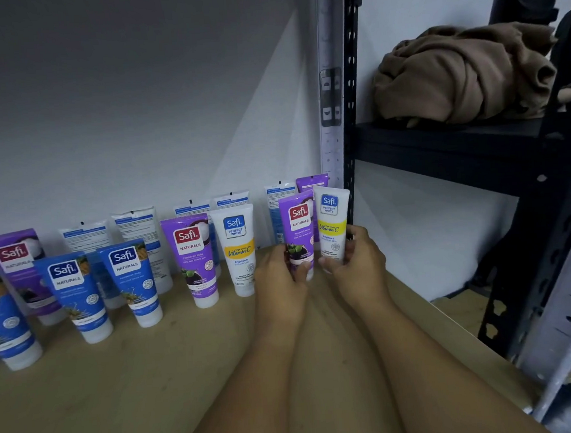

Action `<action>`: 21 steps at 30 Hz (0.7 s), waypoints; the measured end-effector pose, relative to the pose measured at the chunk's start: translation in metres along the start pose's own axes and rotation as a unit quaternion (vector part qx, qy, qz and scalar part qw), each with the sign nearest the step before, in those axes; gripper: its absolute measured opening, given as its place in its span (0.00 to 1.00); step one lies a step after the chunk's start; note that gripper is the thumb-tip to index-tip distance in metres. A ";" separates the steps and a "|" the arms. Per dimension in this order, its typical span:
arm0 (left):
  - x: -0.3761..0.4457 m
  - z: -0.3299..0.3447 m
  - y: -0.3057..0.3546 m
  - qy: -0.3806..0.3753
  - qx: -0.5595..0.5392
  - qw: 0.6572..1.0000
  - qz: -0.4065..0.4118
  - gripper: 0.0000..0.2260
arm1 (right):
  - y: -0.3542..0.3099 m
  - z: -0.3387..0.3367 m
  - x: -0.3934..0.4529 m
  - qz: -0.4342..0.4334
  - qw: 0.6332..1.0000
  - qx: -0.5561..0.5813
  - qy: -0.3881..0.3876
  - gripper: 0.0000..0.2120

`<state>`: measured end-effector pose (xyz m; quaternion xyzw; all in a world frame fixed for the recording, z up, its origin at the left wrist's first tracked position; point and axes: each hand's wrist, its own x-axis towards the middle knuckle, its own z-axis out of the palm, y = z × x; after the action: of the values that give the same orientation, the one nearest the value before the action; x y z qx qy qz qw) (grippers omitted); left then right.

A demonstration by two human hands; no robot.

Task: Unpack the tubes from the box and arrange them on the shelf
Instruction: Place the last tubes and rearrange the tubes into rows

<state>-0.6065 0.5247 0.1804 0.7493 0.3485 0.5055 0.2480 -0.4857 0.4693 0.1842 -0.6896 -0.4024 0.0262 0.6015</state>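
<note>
1. At the right end of the wooden shelf (120, 390), left hand (280, 277) curls round the lower body of a purple tube (299, 230); right hand (357, 265) pinches a white Vitamin C tube (332, 221) the same way. Both tubes upright, cap end down, touching side by side.
2. Handling guess: light, soft plastic, smooth and a bit slippery; squeezes easily, tips easily on the narrow cap. Best held low near the cap, as now.
3. Box not in view.
4. Around: standing purple tube and white tube (237, 250) just left of the hands; blue tubes (130, 281) further left; more tubes behind.
5. In the way: back-row tubes just behind; metal upright (330, 78) close on the right. Brown cloth (463, 75) sits on the black rack (447, 137), well apart.
</note>
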 end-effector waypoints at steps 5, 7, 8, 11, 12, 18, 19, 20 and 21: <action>0.000 0.000 -0.001 -0.008 0.002 1.000 0.004 0.11 | -0.002 -0.002 -0.003 -0.010 1.000 0.008 -0.011 0.27; -0.001 0.000 -0.001 -0.007 0.002 1.000 0.005 0.10 | -0.004 -0.003 -0.004 -0.013 1.000 0.012 -0.021 0.28; -0.001 0.000 -0.001 -0.004 0.003 1.000 0.005 0.09 | -0.004 -0.004 -0.004 -0.012 1.000 0.013 -0.023 0.29; -0.002 0.001 -0.002 -0.002 0.006 1.000 0.006 0.10 | -0.007 -0.005 -0.005 0.001 0.999 0.023 -0.024 0.33; -0.002 0.002 -0.002 -0.004 0.005 1.000 0.006 0.11 | -0.007 -0.004 -0.004 0.003 1.000 0.024 -0.020 0.34; -0.001 0.001 -0.002 -0.008 -0.004 1.000 0.010 0.12 | 0.002 0.001 0.001 -0.003 1.000 -0.020 0.003 0.33; -0.002 0.001 -0.002 -0.009 -0.003 1.000 0.011 0.12 | 0.002 0.001 0.001 -0.002 1.000 -0.019 0.002 0.33; -0.002 0.001 -0.002 -0.009 0.000 1.000 0.012 0.12 | 0.002 0.002 0.001 -0.003 1.000 -0.018 0.001 0.32; -0.001 0.001 -0.002 -0.008 0.002 1.000 0.013 0.11 | 0.002 0.002 0.001 -0.004 1.000 -0.019 0.001 0.31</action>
<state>-0.6067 0.5250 0.1777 0.7581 0.3381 0.5022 0.2424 -0.4850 0.4717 0.1819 -0.6990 -0.4055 0.0155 0.5888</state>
